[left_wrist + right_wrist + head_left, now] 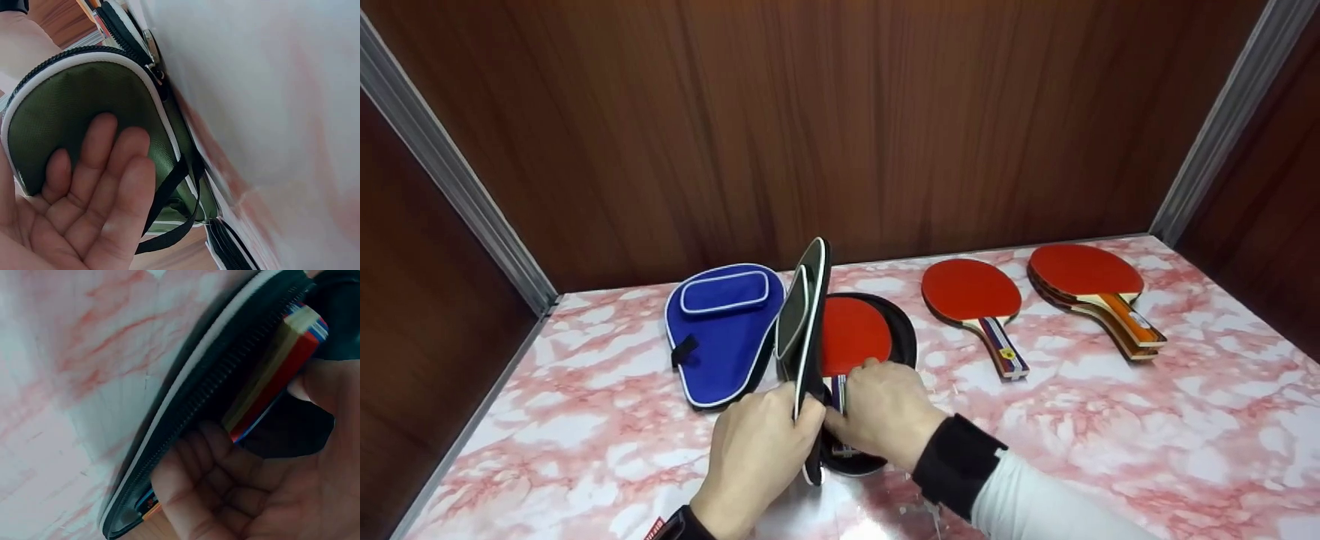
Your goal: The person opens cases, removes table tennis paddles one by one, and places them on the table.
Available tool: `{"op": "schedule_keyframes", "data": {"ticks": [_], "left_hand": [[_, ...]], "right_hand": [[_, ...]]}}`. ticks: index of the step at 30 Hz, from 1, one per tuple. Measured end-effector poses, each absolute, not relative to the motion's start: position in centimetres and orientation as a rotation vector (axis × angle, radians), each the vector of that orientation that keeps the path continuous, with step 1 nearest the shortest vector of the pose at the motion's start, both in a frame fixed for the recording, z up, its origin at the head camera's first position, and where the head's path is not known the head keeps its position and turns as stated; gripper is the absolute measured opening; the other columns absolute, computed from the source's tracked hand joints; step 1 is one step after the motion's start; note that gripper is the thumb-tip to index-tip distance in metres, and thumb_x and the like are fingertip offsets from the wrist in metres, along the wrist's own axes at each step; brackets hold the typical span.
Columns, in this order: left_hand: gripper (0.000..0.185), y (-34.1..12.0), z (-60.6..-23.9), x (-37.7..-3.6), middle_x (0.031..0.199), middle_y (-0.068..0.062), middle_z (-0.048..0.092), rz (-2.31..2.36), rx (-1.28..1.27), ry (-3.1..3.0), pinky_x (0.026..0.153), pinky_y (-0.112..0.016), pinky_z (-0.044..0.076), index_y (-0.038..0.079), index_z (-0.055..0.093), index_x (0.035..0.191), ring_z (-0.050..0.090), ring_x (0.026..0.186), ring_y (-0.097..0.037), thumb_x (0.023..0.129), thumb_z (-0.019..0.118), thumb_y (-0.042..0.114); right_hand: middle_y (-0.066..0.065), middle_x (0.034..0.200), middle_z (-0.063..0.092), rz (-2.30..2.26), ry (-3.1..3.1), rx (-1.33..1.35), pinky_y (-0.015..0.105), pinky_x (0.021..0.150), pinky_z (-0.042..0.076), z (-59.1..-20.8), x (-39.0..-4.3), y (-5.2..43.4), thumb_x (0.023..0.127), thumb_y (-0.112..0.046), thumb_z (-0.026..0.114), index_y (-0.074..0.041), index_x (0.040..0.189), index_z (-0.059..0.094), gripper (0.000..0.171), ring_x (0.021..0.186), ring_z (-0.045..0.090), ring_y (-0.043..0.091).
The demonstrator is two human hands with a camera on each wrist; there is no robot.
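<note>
A dark green table tennis paddle case (793, 315) with white piping stands unzipped, its front cover raised on edge. My left hand (765, 435) grips that cover, fingers on its green outer face (84, 95) and thumb over the edge. Inside the black lower half (906, 330) lies a red paddle (855, 330), face up, handle toward me. My right hand (889, 409) holds this paddle by its striped handle (273, 377), thumb on one side and curled fingers on the other. The zipper edge (225, 360) runs beside those fingers. Part of the handle is hidden under the hand.
A blue paddle case (720, 337) lies at the left, close to the green one. Another red paddle (971, 292) rests to the right, and stacked paddles (1084, 270) with orange-brown handles lie farther right. A wood-grain wall (840, 135) closes off the marbled table's back.
</note>
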State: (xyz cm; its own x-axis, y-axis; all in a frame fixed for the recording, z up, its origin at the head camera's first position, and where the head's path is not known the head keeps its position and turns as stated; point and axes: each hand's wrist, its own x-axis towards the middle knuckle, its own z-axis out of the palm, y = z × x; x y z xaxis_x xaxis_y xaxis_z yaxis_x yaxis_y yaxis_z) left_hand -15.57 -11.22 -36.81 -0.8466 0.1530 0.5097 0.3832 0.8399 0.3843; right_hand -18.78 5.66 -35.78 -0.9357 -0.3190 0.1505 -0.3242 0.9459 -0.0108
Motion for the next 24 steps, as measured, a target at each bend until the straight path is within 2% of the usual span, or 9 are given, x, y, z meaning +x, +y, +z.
{"op": "schedule_keyframes", "data": {"ticks": [4,12,18,24], "left_hand": [[0.044,-11.3,-37.0,-15.5,0.054,0.006,0.047,-0.676,-0.398,-2.536,0.047,-0.043,0.037,0.024,0.046,0.062,0.06,0.051,-0.028,0.098,0.071,0.029],[0.042,-11.3,-36.8,-15.6,0.056,0.002,0.055,-0.679,-0.398,-2.545,0.047,-0.044,0.038,0.024,0.048,0.063,0.065,0.055,-0.031,0.098,0.071,0.03],[0.043,-11.3,-36.8,-15.6,0.055,0.003,0.053,-0.683,-0.397,-2.543,0.047,-0.043,0.037,0.024,0.047,0.063,0.064,0.054,-0.03,0.098,0.071,0.031],[0.044,-11.3,-36.8,-15.6,0.055,0.002,0.052,-0.675,-0.4,-2.536,0.047,-0.044,0.037,0.024,0.046,0.062,0.064,0.054,-0.031,0.097,0.071,0.03]], "right_hand": [[0.014,0.078,0.065,-0.188,-2.975,0.428,0.046,0.069,0.059,-36.2,-18.7,4.6,0.1,-0.06,0.068,-0.001,0.085,0.073,0.061,0.079,0.07,0.032],[0.012,0.075,0.068,-0.249,-3.073,0.335,0.046,0.07,0.058,-36.4,-19.3,4.5,0.105,-0.055,0.063,-0.006,0.076,0.071,0.057,0.079,0.074,0.033],[0.012,0.075,0.069,-0.229,-3.046,0.369,0.046,0.068,0.057,-36.6,-19.4,4.8,0.104,-0.046,0.064,-0.006,0.073,0.07,0.051,0.08,0.074,0.032],[0.011,0.073,0.07,-0.242,-3.021,0.362,0.045,0.067,0.057,-36.6,-19.3,4.8,0.103,-0.044,0.066,-0.008,0.072,0.071,0.048,0.078,0.074,0.032]]}}
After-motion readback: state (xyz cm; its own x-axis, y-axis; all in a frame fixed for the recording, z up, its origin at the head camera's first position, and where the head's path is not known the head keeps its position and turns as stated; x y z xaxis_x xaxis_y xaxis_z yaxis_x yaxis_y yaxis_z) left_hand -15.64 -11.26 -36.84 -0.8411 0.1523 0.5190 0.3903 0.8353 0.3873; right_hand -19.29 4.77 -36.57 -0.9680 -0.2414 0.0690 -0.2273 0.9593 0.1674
